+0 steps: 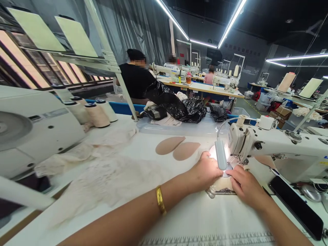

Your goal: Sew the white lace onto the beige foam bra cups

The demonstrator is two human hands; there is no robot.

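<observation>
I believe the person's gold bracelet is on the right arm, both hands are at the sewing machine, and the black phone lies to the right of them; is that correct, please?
Not quite: the head view shows the gold bracelet on the left arm. The left hand and right hand are at the sewing machine, and the black phone lies to their right.

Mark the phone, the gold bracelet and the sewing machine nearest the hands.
Phone [296,207]: head view, middle of its dark screen.
Gold bracelet [160,201]: head view, middle of its visible band.
Sewing machine [280,142]: head view, side of its white arm.
</observation>
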